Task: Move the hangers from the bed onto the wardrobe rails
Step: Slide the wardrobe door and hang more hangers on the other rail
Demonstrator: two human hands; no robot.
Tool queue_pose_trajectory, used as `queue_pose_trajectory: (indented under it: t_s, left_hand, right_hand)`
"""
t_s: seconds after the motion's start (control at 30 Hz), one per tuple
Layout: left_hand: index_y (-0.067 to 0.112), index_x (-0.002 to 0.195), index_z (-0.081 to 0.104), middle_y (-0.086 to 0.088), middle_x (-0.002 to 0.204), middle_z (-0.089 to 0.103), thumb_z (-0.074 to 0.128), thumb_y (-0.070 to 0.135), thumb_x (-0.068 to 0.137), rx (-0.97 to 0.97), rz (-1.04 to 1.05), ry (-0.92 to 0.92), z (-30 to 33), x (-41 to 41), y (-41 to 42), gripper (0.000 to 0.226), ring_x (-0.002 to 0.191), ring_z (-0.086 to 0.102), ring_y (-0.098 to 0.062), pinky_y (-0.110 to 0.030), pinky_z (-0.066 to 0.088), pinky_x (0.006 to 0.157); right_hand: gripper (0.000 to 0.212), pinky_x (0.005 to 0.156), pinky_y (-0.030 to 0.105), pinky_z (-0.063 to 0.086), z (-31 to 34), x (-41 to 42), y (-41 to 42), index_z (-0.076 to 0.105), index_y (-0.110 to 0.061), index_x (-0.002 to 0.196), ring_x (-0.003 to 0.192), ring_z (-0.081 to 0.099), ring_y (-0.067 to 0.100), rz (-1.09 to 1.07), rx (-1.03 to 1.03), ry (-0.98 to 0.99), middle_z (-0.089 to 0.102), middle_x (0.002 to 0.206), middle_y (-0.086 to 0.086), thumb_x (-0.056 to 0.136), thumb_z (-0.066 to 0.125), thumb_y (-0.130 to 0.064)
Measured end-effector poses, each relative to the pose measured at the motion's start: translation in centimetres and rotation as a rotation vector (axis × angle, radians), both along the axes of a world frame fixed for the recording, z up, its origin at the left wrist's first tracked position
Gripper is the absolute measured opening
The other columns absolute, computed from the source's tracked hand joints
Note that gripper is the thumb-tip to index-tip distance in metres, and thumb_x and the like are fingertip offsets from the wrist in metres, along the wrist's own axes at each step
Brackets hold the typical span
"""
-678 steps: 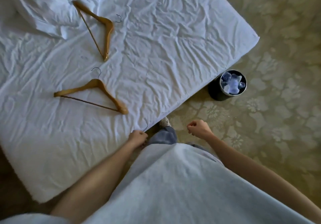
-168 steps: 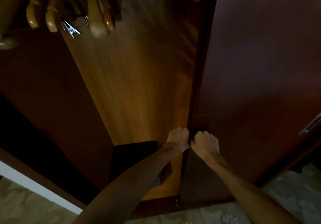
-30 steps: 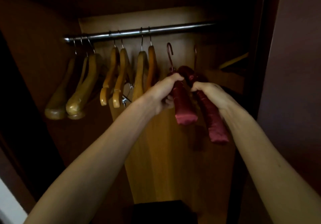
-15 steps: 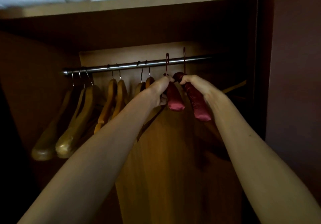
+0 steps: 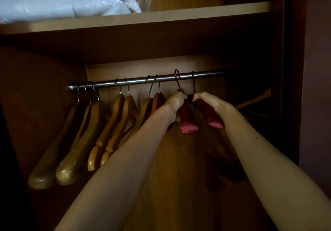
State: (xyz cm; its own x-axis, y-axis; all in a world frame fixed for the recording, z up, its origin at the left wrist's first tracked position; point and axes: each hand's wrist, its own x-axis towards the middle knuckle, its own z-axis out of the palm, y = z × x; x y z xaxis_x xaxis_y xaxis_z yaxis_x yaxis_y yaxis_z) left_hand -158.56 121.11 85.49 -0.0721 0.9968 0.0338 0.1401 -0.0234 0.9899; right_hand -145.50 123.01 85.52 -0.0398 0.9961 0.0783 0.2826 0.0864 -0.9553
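head view faces into a dim wooden wardrobe: on the shelf up left lies plastic-wrapped pale bedding. below, wooden hangers crowd the left of the metal rail. left hand is clamped on one red padded hanger, right hand on another red hanger, both hooks over the rail

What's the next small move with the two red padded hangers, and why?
Probably let go of both. The left hand and right hand each grip a red padded hanger, and both hooks already appear looped over the rail, right of the wooden hangers.
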Motion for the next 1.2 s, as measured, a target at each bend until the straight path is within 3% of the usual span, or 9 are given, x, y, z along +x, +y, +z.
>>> queue_pose_trajectory:
  t_s: [0.23,0.33,0.47,0.53,0.67,0.77,0.93,1.07,1.2]
  left_hand:
    - [0.009,0.118,0.06,-0.01,0.099,0.062,0.045,0.028,0.104,0.065,0.04,0.055,2.5,0.0,0.9,0.028,0.084,0.059,-0.023,-0.033,0.048,0.067]
    - [0.011,0.095,0.056,-0.007,0.087,0.059,0.045,0.029,0.105,-0.005,0.063,0.045,1.9,-0.3,1.0,0.024,0.075,0.057,-0.02,-0.031,0.051,0.066]
    - [0.011,0.105,0.06,-0.006,0.094,0.062,0.046,0.031,0.104,-0.047,0.039,0.061,-0.1,-0.4,2.0,0.025,0.084,0.06,-0.02,-0.035,0.052,0.086]
    - [0.01,0.121,0.059,0.0,0.094,0.062,0.046,0.037,0.105,-0.029,0.045,0.066,-0.5,-0.6,1.9,0.034,0.084,0.062,-0.015,-0.028,0.055,0.071]
    - [0.012,0.106,0.062,-0.003,0.072,0.066,0.045,0.051,0.103,0.116,0.139,0.381,0.1,-2.3,1.6,0.043,0.044,0.048,-0.007,-0.02,0.042,0.05]
    - [0.012,0.096,0.069,-0.007,0.083,0.075,0.05,0.046,0.101,0.322,0.324,0.67,1.1,-5.5,0.9,0.04,0.066,0.068,-0.013,-0.035,0.058,0.078]
    - [0.016,0.085,0.064,-0.001,0.077,0.063,0.059,0.033,0.096,0.372,0.592,1.063,0.6,-10.8,-1.7,0.021,0.074,0.065,-0.019,-0.036,0.06,0.074]
    - [0.013,0.088,0.068,-0.005,0.072,0.07,0.056,0.025,0.097,0.229,0.448,0.972,-0.9,-12.6,-2.0,0.02,0.062,0.07,-0.017,-0.027,0.055,0.054]
    - [0.018,0.073,0.061,-0.002,0.06,0.063,0.048,0.039,0.103,0.148,0.374,0.823,-2.0,-13.2,-1.8,0.039,0.057,0.059,-0.013,-0.033,0.053,0.073]
  right_hand:
    - [0.03,0.064,0.028,0.041,-0.2,-0.2,0.3,0.058,-0.014,0.117,0.078,0.054,0.02,-0.038,0.023,-0.046,0.061,0.1,0.009,0.091,0.059,-0.028]
    - [0.037,0.084,0.035,0.052,-0.6,0.1,0.9,0.058,-0.013,0.119,0.101,0.062,0.028,-0.082,0.035,-0.061,0.063,0.116,0.011,0.087,0.065,-0.03]
    - [0.047,0.067,0.029,0.048,-1.6,0.7,0.9,0.058,-0.008,0.121,0.091,0.063,0.023,-0.155,0.075,-0.126,0.064,0.105,0.007,0.086,0.07,-0.036]
    - [0.06,0.069,0.03,0.049,-2.1,0.9,0.6,0.057,-0.011,0.132,0.098,0.064,0.025,-0.173,0.076,-0.154,0.065,0.117,0.009,0.083,0.071,-0.043]
    - [0.051,0.075,0.03,0.05,-2.6,1.4,-0.4,0.066,-0.01,0.123,0.093,0.064,0.025,-0.266,0.15,-0.283,0.068,0.11,0.007,0.088,0.069,-0.047]
    - [0.048,0.084,0.031,0.049,-2.4,1.1,-2.4,0.065,-0.007,0.124,0.111,0.061,0.031,-0.445,0.401,-0.472,0.063,0.124,0.012,0.092,0.067,-0.043]
    - [0.043,0.092,0.029,0.053,-1.5,-2.9,-6.4,0.066,-0.012,0.127,0.112,0.064,0.024,-0.439,0.824,-0.452,0.064,0.127,0.009,0.09,0.07,-0.034]
    - [0.044,0.063,0.006,0.044,-1.8,-7.9,-8.4,0.064,-0.015,0.129,0.077,0.063,0.008,-0.202,0.722,-0.418,0.072,0.103,-0.001,0.091,0.071,-0.037]
    - [0.042,0.077,0.029,0.057,-4.5,-11.4,-6.2,0.068,-0.015,0.104,0.08,0.065,0.017,-0.095,0.489,-0.495,0.071,0.093,0.002,0.084,0.072,-0.052]
